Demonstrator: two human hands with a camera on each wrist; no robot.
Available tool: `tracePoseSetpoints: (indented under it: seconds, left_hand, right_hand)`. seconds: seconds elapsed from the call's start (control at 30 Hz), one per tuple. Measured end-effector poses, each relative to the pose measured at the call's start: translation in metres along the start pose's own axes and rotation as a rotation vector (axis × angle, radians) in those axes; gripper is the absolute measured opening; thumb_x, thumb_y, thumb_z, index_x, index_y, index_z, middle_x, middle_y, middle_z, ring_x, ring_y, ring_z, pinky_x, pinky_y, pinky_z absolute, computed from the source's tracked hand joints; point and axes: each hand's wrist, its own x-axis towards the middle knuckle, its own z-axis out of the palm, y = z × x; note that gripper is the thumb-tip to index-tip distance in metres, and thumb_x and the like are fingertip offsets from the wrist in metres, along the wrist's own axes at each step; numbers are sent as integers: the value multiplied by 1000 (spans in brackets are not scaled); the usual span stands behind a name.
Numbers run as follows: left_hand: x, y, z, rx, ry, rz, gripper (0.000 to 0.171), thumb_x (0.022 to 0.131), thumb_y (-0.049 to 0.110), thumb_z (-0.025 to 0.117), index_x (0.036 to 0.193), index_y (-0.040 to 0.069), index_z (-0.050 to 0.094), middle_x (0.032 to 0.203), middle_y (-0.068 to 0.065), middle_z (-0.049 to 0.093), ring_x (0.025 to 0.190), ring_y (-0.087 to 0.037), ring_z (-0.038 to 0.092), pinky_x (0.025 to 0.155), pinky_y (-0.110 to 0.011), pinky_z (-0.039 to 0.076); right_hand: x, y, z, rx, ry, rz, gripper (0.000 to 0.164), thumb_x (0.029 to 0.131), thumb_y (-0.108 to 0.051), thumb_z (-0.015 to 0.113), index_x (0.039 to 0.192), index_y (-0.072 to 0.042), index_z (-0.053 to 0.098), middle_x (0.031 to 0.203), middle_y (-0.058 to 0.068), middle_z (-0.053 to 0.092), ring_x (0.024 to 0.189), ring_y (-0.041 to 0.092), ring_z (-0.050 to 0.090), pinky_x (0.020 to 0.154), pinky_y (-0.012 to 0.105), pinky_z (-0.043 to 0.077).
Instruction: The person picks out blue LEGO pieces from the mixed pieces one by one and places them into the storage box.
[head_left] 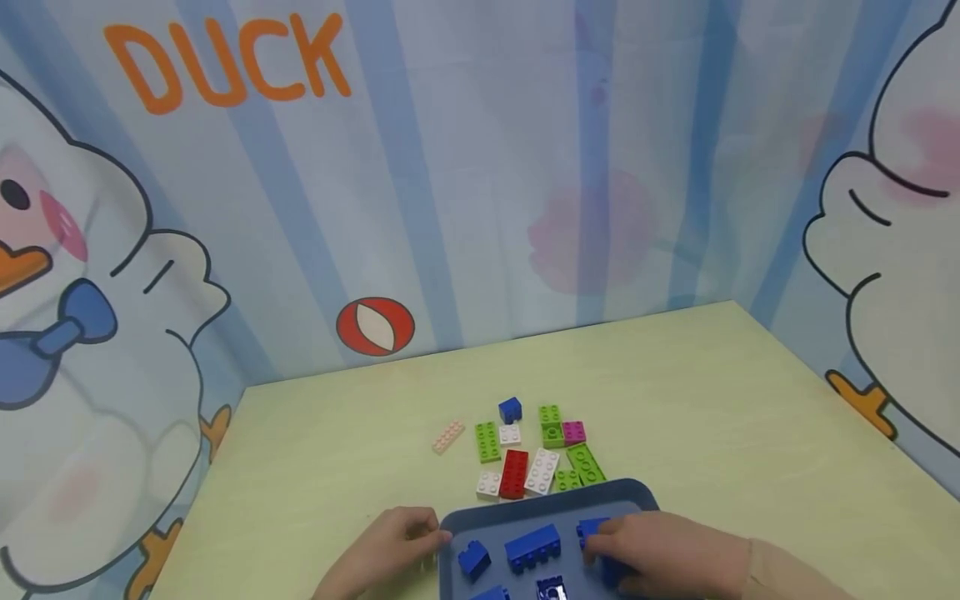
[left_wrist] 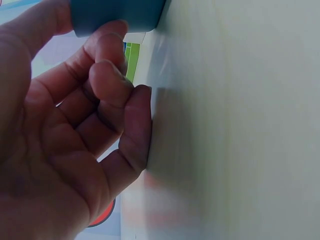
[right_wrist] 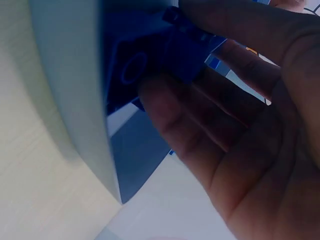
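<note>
A blue-grey tray (head_left: 517,512) lies at the near edge of the head view. At its left corner my left hand (head_left: 393,542) pinches the rim, and the left wrist view shows thumb and forefinger against the tray wall (left_wrist: 117,15), the other fingers curled beneath. Inside the tray's right side, my right hand (head_left: 663,546) grips a blue toy brick (head_left: 591,527) between thumb and fingers. Beside it in the right wrist view is a hollow-side-out blue brick (right_wrist: 125,65), touched by a fingertip. Also in the tray are a long blue brick (head_left: 532,548) and a small blue brick (head_left: 474,560).
Beyond the tray, loose bricks lie on the pale table (head_left: 337,442): a red brick (head_left: 513,473), a white brick (head_left: 542,472), a lime green brick (head_left: 585,462), a magenta brick (head_left: 573,432), a pale pink brick (head_left: 448,437) and a blue brick (head_left: 510,409). A duck-print curtain (head_left: 487,167) stands behind.
</note>
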Motion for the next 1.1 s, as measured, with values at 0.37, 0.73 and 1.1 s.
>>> tracePoseSetpoints:
  seconds: [0.37, 0.73, 1.1]
  left_hand:
    - [-1, 1, 0, 0, 7, -9, 29, 87, 45, 60, 77, 18, 62, 68, 5, 58, 64, -13, 50, 58, -27, 38]
    - [-2, 0, 0, -18, 3, -11, 29, 87, 44, 60, 78, 17, 62, 69, 5, 60, 65, -14, 51, 59, -28, 39]
    - [-1, 0, 0, -12, -2, -10, 29, 88, 45, 60, 78, 18, 62, 69, 4, 60, 65, -13, 51, 59, -28, 39]
  right_hand:
    - [5, -4, 2, -24, 16, -22, 28, 82, -19, 71, 107, -30, 63, 82, -21, 54, 66, 0, 45, 64, 21, 45]
    - [7, -4, 0, -18, 3, -37, 28, 83, -21, 70, 109, -29, 62, 81, -21, 51, 66, -1, 45, 64, 20, 44]
    - [8, -5, -1, 43, -26, -33, 28, 85, -21, 68, 112, -29, 61, 86, -22, 53, 68, -1, 46, 65, 20, 45]
